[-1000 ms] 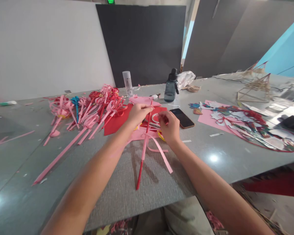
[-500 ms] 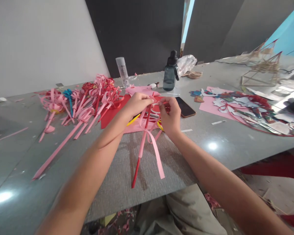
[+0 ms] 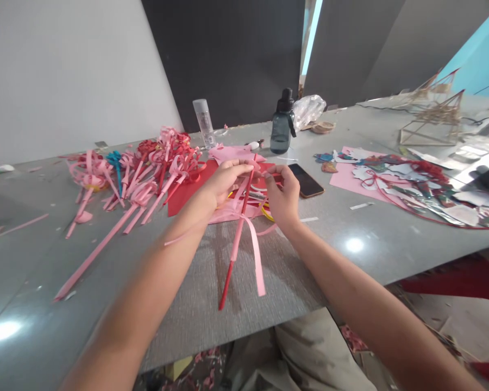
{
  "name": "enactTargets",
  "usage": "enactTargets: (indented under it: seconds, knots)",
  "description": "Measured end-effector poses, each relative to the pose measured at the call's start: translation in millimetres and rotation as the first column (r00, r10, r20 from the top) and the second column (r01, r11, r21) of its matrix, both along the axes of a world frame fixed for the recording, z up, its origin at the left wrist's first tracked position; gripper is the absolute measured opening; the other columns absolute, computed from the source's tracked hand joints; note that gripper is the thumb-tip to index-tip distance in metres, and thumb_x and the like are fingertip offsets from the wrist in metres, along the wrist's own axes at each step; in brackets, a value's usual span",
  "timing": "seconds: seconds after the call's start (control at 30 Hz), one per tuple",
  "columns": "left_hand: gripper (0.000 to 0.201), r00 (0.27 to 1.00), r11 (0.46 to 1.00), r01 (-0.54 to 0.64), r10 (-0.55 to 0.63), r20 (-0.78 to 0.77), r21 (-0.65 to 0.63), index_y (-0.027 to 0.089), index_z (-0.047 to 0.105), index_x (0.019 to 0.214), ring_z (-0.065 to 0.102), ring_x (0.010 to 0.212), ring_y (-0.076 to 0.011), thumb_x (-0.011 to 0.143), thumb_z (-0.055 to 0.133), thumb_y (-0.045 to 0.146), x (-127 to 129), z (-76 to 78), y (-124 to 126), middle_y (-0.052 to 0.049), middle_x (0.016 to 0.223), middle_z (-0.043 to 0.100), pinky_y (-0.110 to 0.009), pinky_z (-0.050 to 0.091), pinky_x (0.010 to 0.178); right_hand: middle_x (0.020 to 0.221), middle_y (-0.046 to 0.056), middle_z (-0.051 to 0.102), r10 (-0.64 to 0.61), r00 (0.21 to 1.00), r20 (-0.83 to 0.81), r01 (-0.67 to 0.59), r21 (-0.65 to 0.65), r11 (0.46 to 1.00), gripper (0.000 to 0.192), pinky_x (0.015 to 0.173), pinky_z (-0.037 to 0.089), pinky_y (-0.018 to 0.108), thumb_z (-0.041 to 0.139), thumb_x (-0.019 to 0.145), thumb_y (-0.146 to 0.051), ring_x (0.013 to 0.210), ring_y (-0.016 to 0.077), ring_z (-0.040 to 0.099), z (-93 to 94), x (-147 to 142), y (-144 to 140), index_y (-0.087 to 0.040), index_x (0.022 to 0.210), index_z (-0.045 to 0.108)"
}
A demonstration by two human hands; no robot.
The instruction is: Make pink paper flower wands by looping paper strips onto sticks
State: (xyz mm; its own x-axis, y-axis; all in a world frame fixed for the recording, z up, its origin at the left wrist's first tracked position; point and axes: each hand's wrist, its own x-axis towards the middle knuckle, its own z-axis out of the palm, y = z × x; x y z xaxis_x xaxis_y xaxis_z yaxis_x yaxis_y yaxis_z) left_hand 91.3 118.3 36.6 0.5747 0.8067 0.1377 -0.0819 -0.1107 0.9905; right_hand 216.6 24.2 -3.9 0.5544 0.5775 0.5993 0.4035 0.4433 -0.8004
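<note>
Left hand pinches top of red stick, fingers closed round it, stick slanting toward 6 o'clock over grey table. Right hand pinches pink paper strip at stick head, strip tail draping toward 5 o'clock. Judgement: keep strip taut, wrap snug near tip, left grip steady. Phone just beside right hand at 2 o'clock; finished pink flowers at 10 o'clock, well apart. Table edge near at 6 o'clock; open room lies there.
</note>
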Motion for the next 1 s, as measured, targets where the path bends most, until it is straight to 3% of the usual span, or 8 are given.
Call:
enactTargets:
  seconds: [0.3, 0.57, 0.73, 1.0]
  knots:
    - [0.016, 1.000, 0.999, -0.006, 0.005, 0.025, 0.037, 0.018, 0.067, 0.089, 0.064, 0.082, -0.0157, 0.075, 0.073, 0.023, 1, -0.2, -3, -0.005, 0.092, 0.069, -0.029, 0.052, 0.075, 0.090, 0.003, 0.069, -0.018, 0.998, 0.057, 0.020, -0.038, 0.999, 0.013, 0.075, 0.052, 0.030, 0.052, 0.090, -0.012, 0.079, 0.0149, 0.066, -1.0, 0, -1, -0.023, 0.087, 0.059]
    - [0.011, 0.997, 0.944, -0.034, 0.053, -0.049, 0.328, 0.016, 0.069, 0.086, 0.063, 0.083, -0.0158, 0.076, 0.068, 0.018, 2, 7.9, -7, -0.003, 0.087, 0.069, -0.028, 0.048, 0.078, 0.080, 0.001, 0.068, 0.063, 0.997, -0.033, -0.063, 0.005, 0.998, 0.011, 0.069, 0.051, 0.030, 0.057, 0.087, -0.012, 0.071, 0.0142, 0.063, 1.4, -1, -1, -0.021, 0.085, 0.062]
    - [0.012, 0.985, 0.928, 0.017, 0.048, -0.163, 0.373, 0.014, 0.072, 0.089, 0.063, 0.075, -0.0150, 0.080, 0.064, 0.015, -2, 7.3, -7, -0.003, 0.080, 0.070, -0.029, 0.047, 0.074, 0.078, 0.001, 0.068, 0.083, 0.996, -0.020, -0.083, -0.016, 0.996, 0.010, 0.069, 0.051, 0.031, 0.059, 0.084, -0.012, 0.070, 0.0142, 0.063, -0.5, 0, 0, -0.021, 0.082, 0.063]
    - [0.011, 0.974, 0.917, 0.080, 0.011, -0.225, 0.391, 0.016, 0.073, 0.089, 0.067, 0.080, -0.0171, 0.083, 0.064, 0.016, -3, 6.0, -8, -0.005, 0.086, 0.073, -0.031, 0.050, 0.075, 0.075, 0.000, 0.067, 0.111, 0.994, -0.018, -0.112, -0.087, 0.990, 0.008, 0.066, 0.050, 0.030, 0.058, 0.081, -0.014, 0.067, 0.0129, 0.061, -5.3, 1, 4, -0.020, 0.081, 0.063]
